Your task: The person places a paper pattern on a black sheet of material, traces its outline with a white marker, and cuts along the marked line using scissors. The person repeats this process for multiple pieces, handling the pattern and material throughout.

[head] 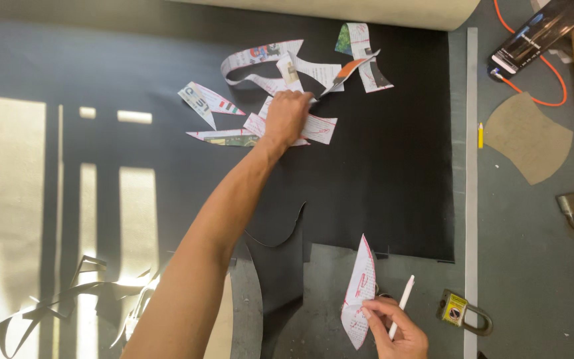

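Paper cutouts [280,80] near the black sheet's [380,186] far edge are pressed by the closed left hand [287,116]; a paper piece [359,292] and white pencil [401,306] are held in the right hand [396,329].

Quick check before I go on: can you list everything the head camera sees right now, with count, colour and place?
black sheet: one, black, across the table, cut along its near edge
paper pattern pieces: about ten, white with red outlines, scattered at top centre
paper pattern piece: one, white, bottom centre
white marker: one, bottom centre
padlock: one, brass, bottom right
metal ruler: one, grey, right of the sheet
tan cut-out: one, right
orange cable: one, top right
left hand: on the scattered pieces
right hand: holds marker and single piece
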